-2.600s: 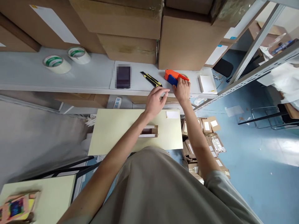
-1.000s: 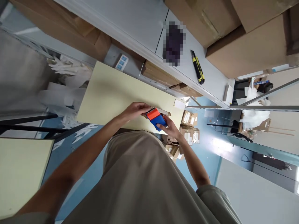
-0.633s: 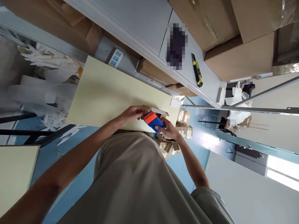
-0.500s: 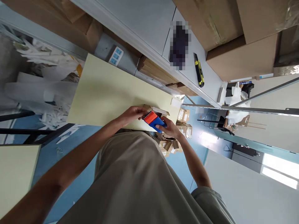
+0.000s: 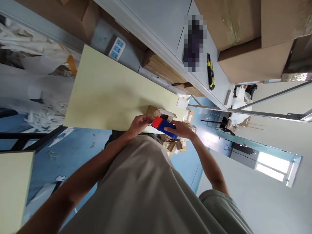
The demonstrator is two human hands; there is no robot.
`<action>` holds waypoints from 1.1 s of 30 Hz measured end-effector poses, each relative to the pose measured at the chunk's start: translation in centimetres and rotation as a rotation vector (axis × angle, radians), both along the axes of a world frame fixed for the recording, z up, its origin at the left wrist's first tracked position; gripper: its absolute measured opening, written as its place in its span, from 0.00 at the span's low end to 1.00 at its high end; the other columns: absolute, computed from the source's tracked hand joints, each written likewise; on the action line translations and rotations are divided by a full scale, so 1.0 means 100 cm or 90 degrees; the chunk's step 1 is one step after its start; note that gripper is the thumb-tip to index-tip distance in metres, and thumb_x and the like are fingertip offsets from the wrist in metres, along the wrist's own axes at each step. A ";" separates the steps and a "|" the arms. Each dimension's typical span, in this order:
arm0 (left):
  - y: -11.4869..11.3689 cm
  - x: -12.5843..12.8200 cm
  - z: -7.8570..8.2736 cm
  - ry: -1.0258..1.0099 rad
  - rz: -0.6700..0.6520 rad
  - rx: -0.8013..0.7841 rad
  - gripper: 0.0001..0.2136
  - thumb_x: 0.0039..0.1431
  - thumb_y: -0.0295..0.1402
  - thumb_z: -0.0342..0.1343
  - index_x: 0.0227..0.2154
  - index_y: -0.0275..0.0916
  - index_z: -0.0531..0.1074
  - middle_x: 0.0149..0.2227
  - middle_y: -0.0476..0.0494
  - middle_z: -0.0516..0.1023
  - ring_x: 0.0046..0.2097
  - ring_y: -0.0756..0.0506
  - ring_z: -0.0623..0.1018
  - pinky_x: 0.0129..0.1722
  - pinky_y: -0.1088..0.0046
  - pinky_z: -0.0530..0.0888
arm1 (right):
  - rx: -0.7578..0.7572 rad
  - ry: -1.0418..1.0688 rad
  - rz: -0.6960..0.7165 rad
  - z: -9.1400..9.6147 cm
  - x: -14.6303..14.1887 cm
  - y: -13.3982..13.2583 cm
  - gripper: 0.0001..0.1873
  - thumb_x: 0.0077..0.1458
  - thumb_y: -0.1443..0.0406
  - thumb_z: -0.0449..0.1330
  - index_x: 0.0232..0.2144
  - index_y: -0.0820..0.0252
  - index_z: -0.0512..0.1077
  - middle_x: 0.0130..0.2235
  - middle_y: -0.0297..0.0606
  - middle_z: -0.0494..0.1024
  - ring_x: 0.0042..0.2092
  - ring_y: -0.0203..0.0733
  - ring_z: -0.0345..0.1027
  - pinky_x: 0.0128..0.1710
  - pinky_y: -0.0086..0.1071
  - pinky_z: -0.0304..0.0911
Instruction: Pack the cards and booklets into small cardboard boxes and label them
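My right hand (image 5: 181,129) is wrapped around the blue body of a blue-and-red tape dispenser (image 5: 162,126), thumb along its near side. Its red end points left toward my left hand (image 5: 139,125). The fingers of that hand are bent together right beside the red end, and whatever sits between them is too small to make out. Just behind the dispenser, a small open cardboard box (image 5: 153,111) lies on the pale yellow tabletop (image 5: 104,94), partly hidden by the tool and my right hand.
A grey shelf (image 5: 156,24) runs above the table, carrying a yellow-and-black box cutter (image 5: 210,72), a pixelated dark item and large cartons (image 5: 253,61). Behind the table lies a white power strip (image 5: 117,48). Several small boxes (image 5: 174,146) are stacked beyond the right end; white foam scraps (image 5: 46,112) are at left.
The tape dispenser has shifted slightly right and tilted, showing more of its blue body. My left hand has drawn a little left and down, uncovering more of the cardboard box. The view has swung slightly.
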State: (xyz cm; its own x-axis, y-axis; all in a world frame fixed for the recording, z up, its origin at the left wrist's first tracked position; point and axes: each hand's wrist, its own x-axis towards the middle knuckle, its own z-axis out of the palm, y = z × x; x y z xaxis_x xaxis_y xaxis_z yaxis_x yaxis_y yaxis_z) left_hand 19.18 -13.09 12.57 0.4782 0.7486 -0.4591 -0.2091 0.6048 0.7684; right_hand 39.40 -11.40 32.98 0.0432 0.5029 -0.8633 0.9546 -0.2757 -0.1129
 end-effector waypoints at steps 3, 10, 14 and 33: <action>0.005 0.000 -0.008 0.035 0.051 -0.016 0.22 0.50 0.56 0.72 0.32 0.41 0.82 0.33 0.42 0.85 0.32 0.45 0.77 0.35 0.68 0.74 | -0.016 -0.036 0.029 0.017 0.007 0.009 0.29 0.72 0.38 0.64 0.47 0.58 0.80 0.43 0.43 0.87 0.41 0.46 0.81 0.37 0.32 0.64; 0.015 -0.003 -0.063 0.090 0.091 -0.075 0.24 0.48 0.58 0.75 0.33 0.40 0.83 0.36 0.39 0.87 0.36 0.44 0.80 0.38 0.67 0.77 | -0.047 -0.114 -0.001 0.055 0.024 0.023 0.33 0.71 0.35 0.62 0.39 0.59 0.78 0.37 0.42 0.85 0.36 0.44 0.79 0.35 0.34 0.64; 0.008 0.023 -0.080 0.129 0.071 -0.059 0.25 0.52 0.60 0.71 0.33 0.41 0.81 0.35 0.40 0.87 0.36 0.42 0.82 0.39 0.67 0.78 | -0.013 -0.165 0.032 0.048 0.011 0.026 0.34 0.71 0.34 0.62 0.37 0.59 0.77 0.36 0.42 0.84 0.36 0.45 0.77 0.34 0.35 0.61; -0.001 0.079 -0.105 0.203 0.125 -0.023 0.10 0.65 0.42 0.65 0.38 0.41 0.79 0.37 0.45 0.84 0.41 0.43 0.81 0.47 0.68 0.75 | 0.010 -0.236 0.108 0.021 -0.008 0.029 0.34 0.74 0.34 0.59 0.42 0.58 0.80 0.45 0.51 0.88 0.45 0.53 0.83 0.38 0.35 0.63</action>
